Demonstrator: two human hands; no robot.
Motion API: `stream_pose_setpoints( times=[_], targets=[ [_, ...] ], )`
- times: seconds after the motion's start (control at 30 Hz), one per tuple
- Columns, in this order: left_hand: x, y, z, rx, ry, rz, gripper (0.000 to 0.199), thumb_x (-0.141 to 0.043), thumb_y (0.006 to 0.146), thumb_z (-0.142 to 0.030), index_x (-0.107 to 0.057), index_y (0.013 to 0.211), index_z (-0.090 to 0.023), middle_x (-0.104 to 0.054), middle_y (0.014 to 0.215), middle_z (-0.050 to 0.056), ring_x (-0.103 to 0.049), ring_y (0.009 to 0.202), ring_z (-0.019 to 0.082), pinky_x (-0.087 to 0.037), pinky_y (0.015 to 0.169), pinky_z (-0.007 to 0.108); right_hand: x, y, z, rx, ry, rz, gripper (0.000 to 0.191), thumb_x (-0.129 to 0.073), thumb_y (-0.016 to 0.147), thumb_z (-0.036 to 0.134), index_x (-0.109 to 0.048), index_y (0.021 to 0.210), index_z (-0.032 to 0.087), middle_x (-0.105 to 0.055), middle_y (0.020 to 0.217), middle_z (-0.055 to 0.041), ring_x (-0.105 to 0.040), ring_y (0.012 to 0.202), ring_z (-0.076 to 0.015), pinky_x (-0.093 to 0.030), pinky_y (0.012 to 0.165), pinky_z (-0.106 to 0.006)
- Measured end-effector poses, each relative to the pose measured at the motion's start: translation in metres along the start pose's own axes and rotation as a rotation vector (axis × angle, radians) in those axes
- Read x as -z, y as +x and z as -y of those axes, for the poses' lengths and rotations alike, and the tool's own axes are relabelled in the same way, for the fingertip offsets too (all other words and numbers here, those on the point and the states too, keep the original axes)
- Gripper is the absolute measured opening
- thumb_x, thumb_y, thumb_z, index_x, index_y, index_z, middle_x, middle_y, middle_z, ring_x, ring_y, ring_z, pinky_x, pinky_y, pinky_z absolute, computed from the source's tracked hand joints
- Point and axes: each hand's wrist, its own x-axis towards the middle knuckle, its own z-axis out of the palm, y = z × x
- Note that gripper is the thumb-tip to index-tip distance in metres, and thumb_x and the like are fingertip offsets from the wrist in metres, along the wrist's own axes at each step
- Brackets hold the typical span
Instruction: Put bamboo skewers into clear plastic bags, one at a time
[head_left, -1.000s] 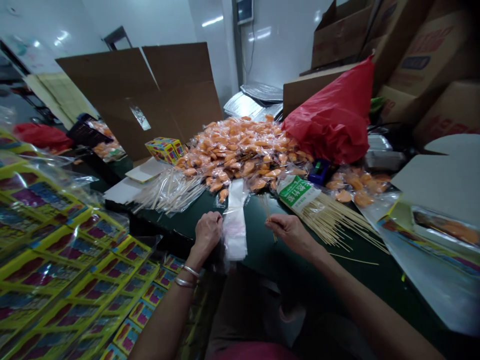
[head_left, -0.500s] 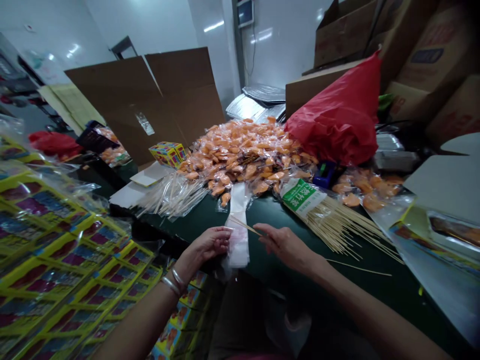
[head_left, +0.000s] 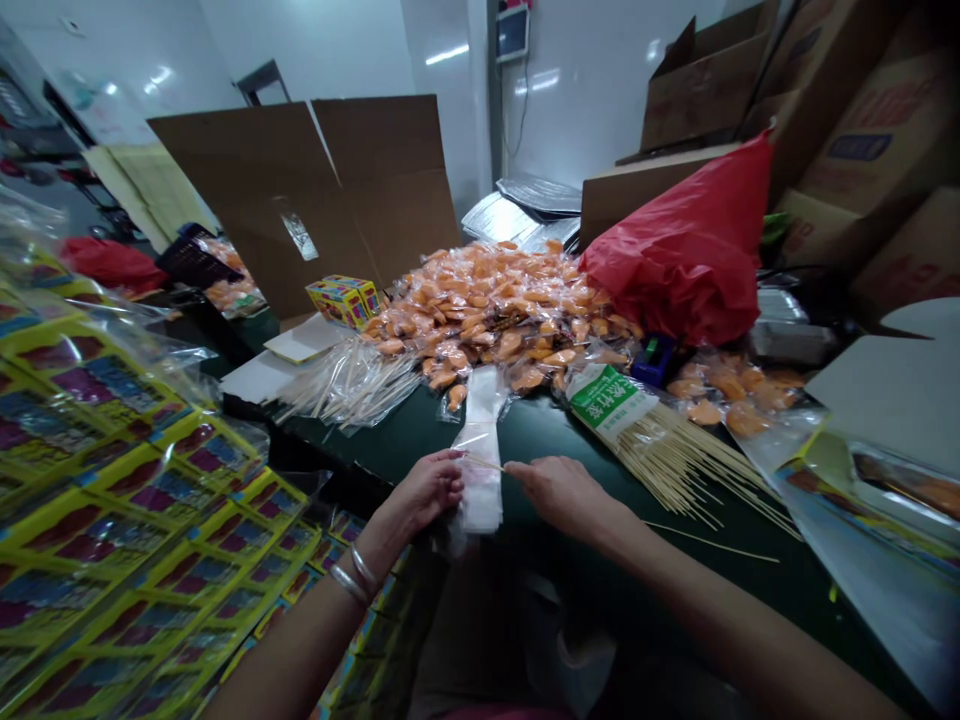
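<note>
My right hand (head_left: pixel 559 495) pinches a thin bamboo stick (head_left: pixel 484 463) between finger and thumb, and its tip reaches over the fingers of my left hand (head_left: pixel 426 492). That left hand grips the edge of a narrow stack of clear plastic bags (head_left: pixel 480 475). Behind the hands, a bundle of bamboo sticks with a green and white paper label (head_left: pixel 611 405) lies on the table. Beyond it rises a large heap of small orange sweets in clear wrappers (head_left: pixel 487 320).
The dark green table (head_left: pixel 532 440) holds a wrapped bundle of sticks (head_left: pixel 349 385), a colourful box (head_left: pixel 343 300) and a red plastic bag (head_left: pixel 679 250). Yellow printed cards in clear wrap (head_left: pixel 135 500) cover the left. Cardboard boxes (head_left: pixel 855 140) stack at right.
The bamboo stick has swung from nearly upright to nearly level, its tip now over my left hand. My left hand has moved right onto the bag stack. The view has shifted slightly.
</note>
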Motion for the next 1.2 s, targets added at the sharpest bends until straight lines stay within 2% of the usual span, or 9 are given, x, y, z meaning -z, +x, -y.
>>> stream_pose_setpoints(
  times=[0.2, 0.43, 0.57, 0.7, 0.8, 0.9, 0.97, 1.03, 1.2],
  targets=[
    [-0.012, -0.004, 0.012, -0.004, -0.009, 0.106, 0.028, -0.066, 0.066, -0.005, -0.057, 0.091, -0.012, -0.052, 0.061, -0.003, -0.049, 0.046, 0.004, -0.039, 0.043, 0.013, -0.003, 0.004, 0.015, -0.051, -0.084, -0.008, 0.029, -0.035, 0.090, 0.011, -0.056, 0.109, 0.019, -0.066, 0.089, -0.0134, -0.065, 0.078, -0.0243, -0.038, 0.061, -0.028],
    [-0.034, -0.003, 0.041, -0.026, -0.032, 0.087, 0.027, -0.069, 0.064, -0.012, -0.054, 0.086, -0.015, -0.051, 0.059, -0.004, -0.050, 0.047, 0.006, -0.040, 0.044, 0.015, 0.001, 0.016, 0.026, -0.086, 0.000, 0.017, 0.022, -0.043, 0.088, 0.015, -0.049, 0.108, 0.014, -0.067, 0.089, -0.0161, -0.065, 0.080, -0.0267, -0.039, 0.062, -0.029],
    [-0.058, -0.003, 0.059, -0.027, -0.070, 0.109, 0.024, -0.067, 0.061, -0.009, -0.053, 0.080, -0.015, -0.052, 0.061, -0.004, -0.049, 0.047, 0.006, -0.040, 0.044, 0.016, 0.008, 0.016, 0.013, -0.098, 0.051, 0.028, 0.025, -0.055, 0.080, 0.016, -0.052, 0.104, 0.011, -0.066, 0.091, -0.0176, -0.063, 0.081, -0.0275, -0.039, 0.063, -0.030],
    [-0.079, 0.000, 0.068, -0.041, -0.158, 0.116, 0.017, -0.063, 0.064, -0.013, -0.052, 0.077, -0.015, -0.052, 0.060, -0.003, -0.050, 0.049, 0.007, -0.042, 0.048, 0.018, 0.015, -0.016, -0.012, -0.005, 0.200, 0.032, 0.023, -0.056, 0.081, 0.018, -0.058, 0.104, 0.015, -0.064, 0.096, -0.0098, -0.060, 0.083, -0.0194, -0.042, 0.067, -0.025],
    [-0.092, 0.003, 0.072, -0.047, -0.229, 0.119, 0.012, -0.061, 0.069, -0.020, -0.051, 0.075, -0.016, -0.050, 0.059, -0.004, -0.051, 0.050, 0.007, -0.045, 0.052, 0.020, 0.011, -0.052, -0.022, 0.085, 0.544, -0.124, 0.032, -0.055, 0.083, 0.023, -0.055, 0.115, 0.020, -0.060, 0.105, -0.0063, -0.057, 0.074, -0.0142, -0.045, 0.064, -0.024],
    [-0.102, 0.004, 0.080, -0.038, -0.250, 0.146, 0.015, -0.064, 0.066, -0.021, -0.054, 0.075, -0.015, -0.052, 0.060, -0.003, -0.050, 0.050, 0.008, -0.045, 0.053, 0.022, -0.005, -0.070, -0.020, -0.040, 0.614, -0.450, 0.024, -0.056, 0.084, 0.033, -0.058, 0.104, 0.018, -0.059, 0.093, -0.0063, -0.055, 0.073, -0.0165, -0.046, 0.065, -0.027],
    [-0.109, 0.002, 0.090, -0.034, -0.205, 0.164, 0.018, -0.067, 0.064, -0.022, -0.057, 0.077, -0.015, -0.053, 0.060, -0.003, -0.051, 0.050, 0.009, -0.043, 0.052, 0.022, -0.017, -0.068, -0.016, -0.135, 0.552, -0.596, 0.028, -0.056, 0.084, 0.038, -0.059, 0.102, 0.017, -0.058, 0.090, -0.0079, -0.055, 0.079, -0.0197, -0.046, 0.071, -0.031],
    [-0.113, -0.002, 0.100, -0.021, -0.128, 0.175, 0.021, -0.070, 0.063, -0.025, -0.059, 0.077, -0.014, -0.055, 0.059, -0.001, -0.051, 0.050, 0.010, -0.040, 0.050, 0.022, -0.026, -0.055, -0.013, -0.173, 0.478, -0.628, 0.038, -0.056, 0.083, 0.042, -0.057, 0.111, 0.016, -0.057, 0.099, -0.0108, -0.054, 0.090, -0.0235, -0.045, 0.081, -0.035],
    [-0.112, -0.013, 0.109, -0.003, -0.065, 0.162, 0.030, -0.075, 0.060, -0.030, -0.060, 0.078, -0.013, -0.053, 0.054, -0.002, -0.046, 0.044, 0.009, -0.033, 0.044, 0.022, -0.028, -0.006, -0.012, -0.219, 0.559, -0.404, 0.047, -0.052, 0.084, 0.048, -0.055, 0.122, 0.020, -0.056, 0.117, -0.0112, -0.048, 0.110, -0.0282, -0.036, 0.093, -0.044]
  ],
)
